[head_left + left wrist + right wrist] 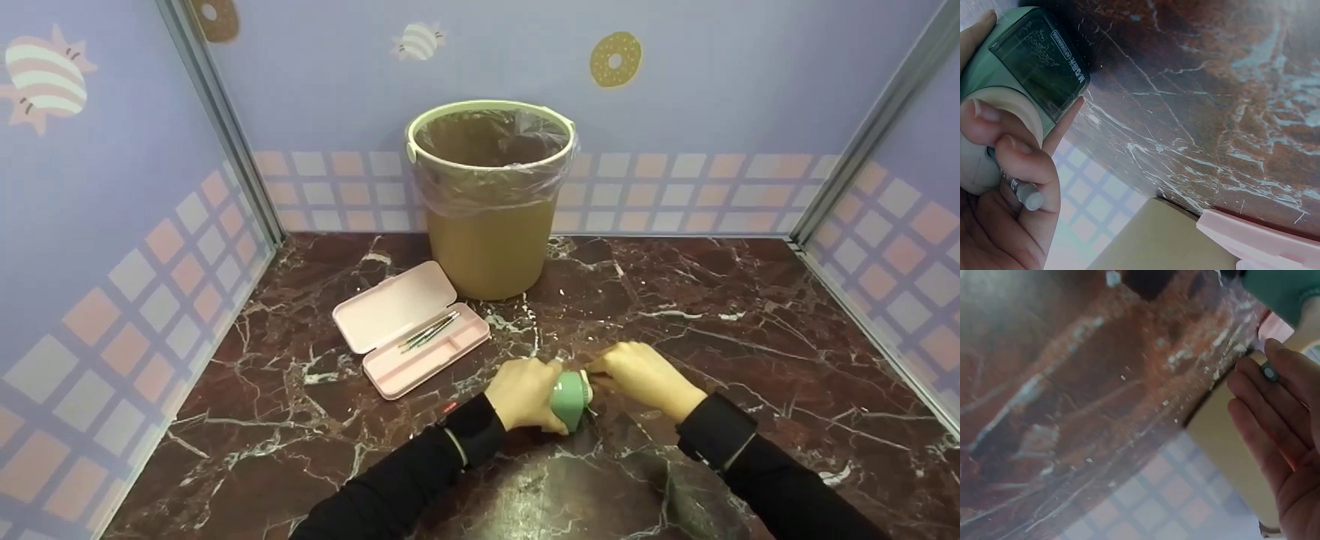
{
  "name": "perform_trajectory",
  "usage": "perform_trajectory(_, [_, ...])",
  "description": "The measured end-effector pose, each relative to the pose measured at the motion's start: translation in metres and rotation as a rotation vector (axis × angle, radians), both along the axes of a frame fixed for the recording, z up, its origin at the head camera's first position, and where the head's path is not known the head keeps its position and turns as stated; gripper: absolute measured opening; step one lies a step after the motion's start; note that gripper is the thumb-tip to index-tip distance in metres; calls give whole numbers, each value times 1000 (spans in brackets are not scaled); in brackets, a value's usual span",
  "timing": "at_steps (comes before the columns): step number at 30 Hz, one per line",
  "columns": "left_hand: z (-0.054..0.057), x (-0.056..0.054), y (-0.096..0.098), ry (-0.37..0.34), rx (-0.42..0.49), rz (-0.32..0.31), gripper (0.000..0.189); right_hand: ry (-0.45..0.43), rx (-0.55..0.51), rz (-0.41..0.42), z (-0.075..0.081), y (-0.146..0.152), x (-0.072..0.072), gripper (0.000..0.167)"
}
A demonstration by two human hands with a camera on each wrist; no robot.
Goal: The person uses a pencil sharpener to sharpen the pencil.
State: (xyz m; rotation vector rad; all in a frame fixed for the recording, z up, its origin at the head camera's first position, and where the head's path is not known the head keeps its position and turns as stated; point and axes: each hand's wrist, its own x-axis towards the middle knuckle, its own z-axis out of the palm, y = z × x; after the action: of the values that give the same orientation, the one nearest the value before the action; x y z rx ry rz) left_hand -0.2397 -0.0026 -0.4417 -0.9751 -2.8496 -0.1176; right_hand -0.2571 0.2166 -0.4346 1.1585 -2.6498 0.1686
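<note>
A green pencil sharpener (568,405) with a cream dial is held in my left hand (525,394), which grips its body from the left just above the marble surface. Its dark see-through shavings drawer (1041,62) shows in the left wrist view. Close by on the dial side, my right hand (646,375) pinches a pencil (1028,194) between thumb and fingers. The pencil's blunt end sticks out past those fingers, and its other end is hidden toward the dial. From the right wrist view, the pencil's round end (1269,372) peeks out by the thumb.
An open pink pencil case (382,379) lies to the left, with a few slim pencils (430,334) inside. Behind it stands a tan bin (491,247) lined with a clear plastic bag. Patterned panels enclose the marble table (247,457) at the back and sides.
</note>
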Motion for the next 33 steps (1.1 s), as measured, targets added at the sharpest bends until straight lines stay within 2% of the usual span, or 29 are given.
perform_trajectory(6, [-2,0,-1,-2,8,0,68,-2,-2,20,-11,0,3,18])
perform_trajectory(14, [-3,1,-1,13,13,3,68,32,17,29,-24,0,18,24])
perform_trajectory(23, [-2,3,1,-17,25,27,68,27,32,45,-24,1,33,20])
perform_trajectory(33, [-1,3,1,-27,34,41,69,40,38,92,-19,1,41,22])
